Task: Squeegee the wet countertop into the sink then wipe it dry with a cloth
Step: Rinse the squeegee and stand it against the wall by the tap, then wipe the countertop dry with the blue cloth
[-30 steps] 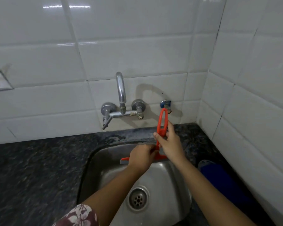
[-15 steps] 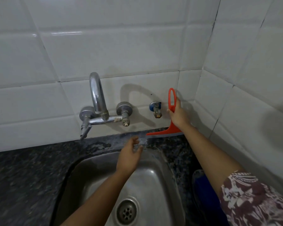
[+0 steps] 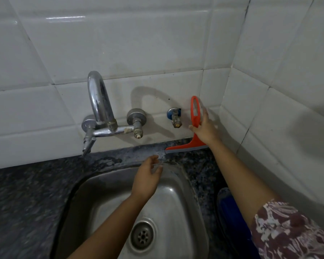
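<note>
An orange squeegee (image 3: pixel 194 116) with a loop handle stands upright against the tiled back wall. Its blade (image 3: pixel 183 147) rests on the dark speckled countertop (image 3: pixel 198 165) behind the sink's right corner. My right hand (image 3: pixel 206 128) grips the handle's lower part. My left hand (image 3: pixel 148 177) hovers over the back rim of the steel sink (image 3: pixel 176 199), fingers loosely apart and holding nothing. A wet patch shows on the counter strip behind the sink. A blue cloth (image 3: pixel 230 212) lies on the counter right of the sink, partly hidden by my right arm.
A chrome tap (image 3: pixel 99 105) with two valves juts from the wall over the sink's left back corner. A small blue-capped valve (image 3: pixel 174 116) sits just left of the squeegee. White tiled walls meet in a corner at right. The drain (image 3: pixel 143 236) is in the sink's bottom.
My right hand carried the squeegee from above the sink to the back wall and set its blade on the counter. My left hand let go of it and stays over the sink.
</note>
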